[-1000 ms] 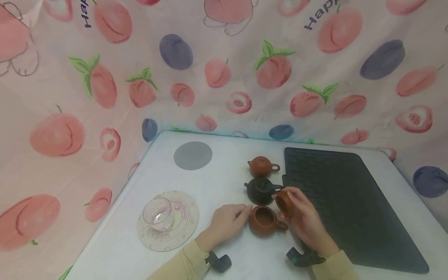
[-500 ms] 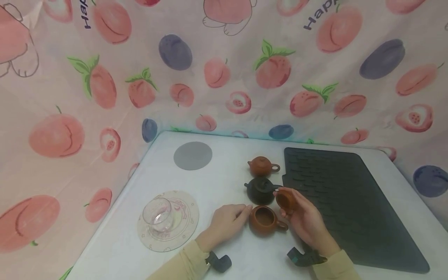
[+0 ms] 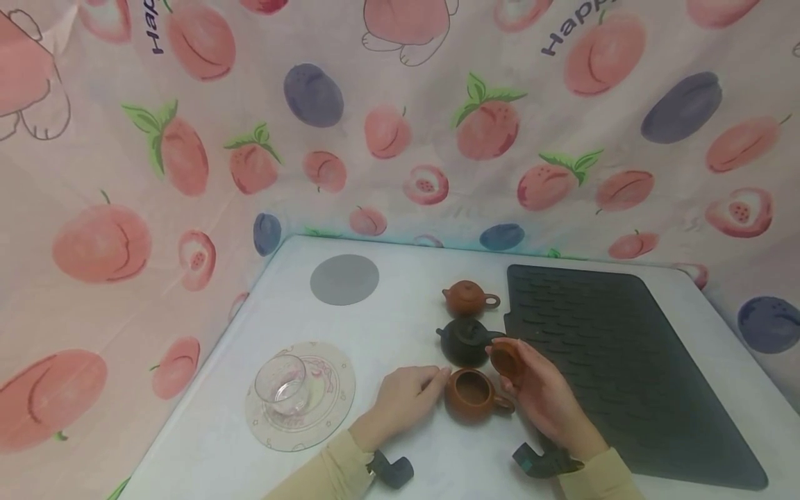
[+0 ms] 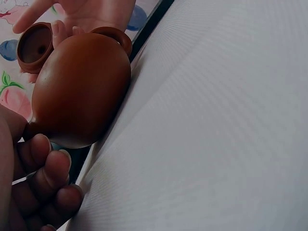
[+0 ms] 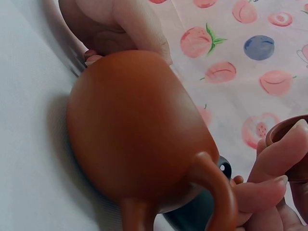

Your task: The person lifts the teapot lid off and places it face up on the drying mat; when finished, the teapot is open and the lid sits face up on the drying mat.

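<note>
An uncovered reddish-brown teapot stands on the white table, its round opening facing up and its handle to the right. My left hand lies at its left side; in the left wrist view the fingers and thumb close around the spout. Above and right of the teapot, my right hand pinches its small brown lid by the edge. The lid is tilted so that its hollow underside shows; the left wrist view shows a small dark hole in that lid.
Behind stand a black teapot and a second brown teapot with its lid on. A dark ridged mat covers the right side. On the left, a clear glass stands on a patterned round mat; a grey disc lies farther back.
My right hand has turned the lid slightly, its underside staying in sight. The left hand and the teapots have not moved.
</note>
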